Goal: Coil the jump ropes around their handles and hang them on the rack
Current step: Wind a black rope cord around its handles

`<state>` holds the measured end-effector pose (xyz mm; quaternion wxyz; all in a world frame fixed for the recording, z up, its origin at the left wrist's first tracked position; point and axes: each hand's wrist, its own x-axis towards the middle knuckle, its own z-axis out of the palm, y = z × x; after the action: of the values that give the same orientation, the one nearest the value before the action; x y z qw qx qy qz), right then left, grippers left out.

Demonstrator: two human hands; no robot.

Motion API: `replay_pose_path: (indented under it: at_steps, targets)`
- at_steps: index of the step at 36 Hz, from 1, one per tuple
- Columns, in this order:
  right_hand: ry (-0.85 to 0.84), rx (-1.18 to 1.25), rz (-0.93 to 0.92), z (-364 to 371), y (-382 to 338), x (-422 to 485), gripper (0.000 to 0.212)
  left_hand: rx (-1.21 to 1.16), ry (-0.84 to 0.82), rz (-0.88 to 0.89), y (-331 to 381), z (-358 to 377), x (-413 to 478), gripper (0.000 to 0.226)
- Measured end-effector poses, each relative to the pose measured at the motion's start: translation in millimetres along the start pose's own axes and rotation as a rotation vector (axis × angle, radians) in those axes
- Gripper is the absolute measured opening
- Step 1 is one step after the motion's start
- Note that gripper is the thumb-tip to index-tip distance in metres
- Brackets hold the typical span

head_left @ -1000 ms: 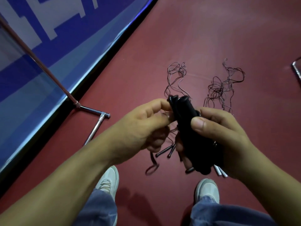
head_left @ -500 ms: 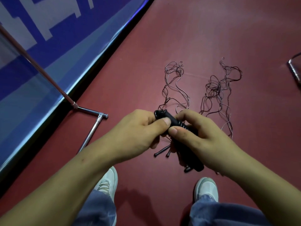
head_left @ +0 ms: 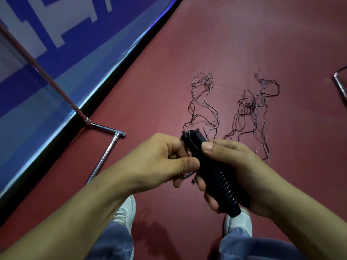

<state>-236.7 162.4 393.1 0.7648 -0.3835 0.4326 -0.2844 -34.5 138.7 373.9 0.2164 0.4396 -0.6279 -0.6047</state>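
Your left hand (head_left: pixel 165 162) has its fingers curled and pinches the top end of the black handles (head_left: pixel 216 175); you cannot tell whether the cord is inside that pinch. Your right hand (head_left: pixel 242 177) wraps round the handles' ribbed lower part, holding them above the floor (head_left: pixel 169 81) in front of you.

On your left the banner (head_left: pixel 56 91) closes that side. The rack (head_left: pixel 105 156) has its foot lying low, near your left shoe (head_left: pixel 124 212), so a sideways step while winding could trip you on it.

Ahead, the ropes (head_left: pixel 203 102) lie in two loose tangles, near each other and well apart from the rack. If you pull fast, loops will likely knot or drag the neighbouring tangle along. Thin cord may also slip off the handle tops if your pinch loosens.

Right of the tangles the floor runs open up to a chrome bar (head_left: pixel 339 87) at the edge. That side gives you room to draw the cord out.
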Motion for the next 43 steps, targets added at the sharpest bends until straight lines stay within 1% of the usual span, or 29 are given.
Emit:
replay_pose_path:
  at_steps: [3,5,9,11,13,14,17,18,20,22,24,26,28,29,31,32,33,34,35,37,38,39,40,43]
  targets:
    - [0.038,-0.055,-0.01,1,2,0,0.048,0.03,0.008,-0.027,2,4,-1,0.03]
    - [0.064,-0.149,-0.02,1,1,-2,0.052,0.072,0.013,-0.043,4,4,-1,0.028]
    - [0.121,-0.3,-0.041,1,-6,-4,0.05,0.142,0.018,-0.047,9,6,-2,0.034]
    - [0.157,-0.362,-0.056,-2,-11,-3,0.047,0.132,0.021,-0.076,12,6,-2,0.022]
    - [0.186,-0.447,-0.074,-3,-15,-2,0.042,0.174,0.027,-0.12,15,3,-2,0.01]
    - [0.209,-0.508,-0.086,-3,-15,-2,0.039,0.214,0.029,-0.14,17,0,-3,0.011]
    - [0.288,-0.725,-0.111,-4,-9,3,0.028,0.292,0.03,-0.186,19,0,-6,0.028]
    - [0.317,-0.808,-0.121,-5,-6,5,0.027,0.319,0.03,-0.197,19,2,-7,0.032]
    - [0.36,-1.02,-0.131,-6,-2,7,0.033,0.34,0.015,-0.216,21,5,-8,0.036]
    - [0.393,-1.262,-0.104,-6,-2,8,0.04,0.211,-0.007,-0.25,23,7,-9,0.037]
    - [0.437,-1.388,-0.106,-2,-4,8,0.045,0.036,-0.008,-0.281,26,7,-8,0.036]
    - [0.48,-1.428,-0.168,1,-4,8,0.052,-0.093,0.004,-0.281,29,9,-7,0.036]
    - [0.479,-1.466,-0.224,1,-2,9,0.06,-0.157,0.0,-0.278,32,12,-6,0.036]
    - [0.477,-1.486,-0.241,1,-2,9,0.061,-0.182,-0.005,-0.282,34,12,-5,0.036]
    - [0.477,-1.51,-0.26,0,-3,8,0.057,-0.215,-0.02,-0.286,37,12,-5,0.035]
    - [0.477,-1.518,-0.262,0,-3,8,0.053,-0.198,-0.026,-0.277,39,12,-5,0.033]
    - [0.475,-1.528,-0.259,0,-2,7,0.051,-0.127,-0.016,-0.257,41,10,-4,0.032]
    - [0.467,-1.541,-0.25,1,-1,7,0.048,0.019,0.011,-0.22,43,8,-4,0.032]
    - [0.45,-1.556,-0.238,1,2,8,0.046,0.222,0.05,-0.171,43,6,-4,0.032]
    - [0.408,-1.582,-0.209,2,6,8,0.047,0.614,0.177,-0.072,43,-2,-3,0.026]
    - [0.387,-1.587,-0.194,2,8,8,0.048,0.71,0.229,-0.023,43,-6,-4,0.021]
    - [0.363,-1.588,-0.178,3,9,7,0.05,0.731,0.244,0.027,42,-9,-5,0.018]
    - [0.332,-1.591,-0.166,4,9,6,0.051,0.706,0.222,0.06,42,-12,-5,0.017]
    - [0.201,-1.592,-0.172,8,9,3,0.053,0.53,0.084,0.093,37,-19,-5,0.014]
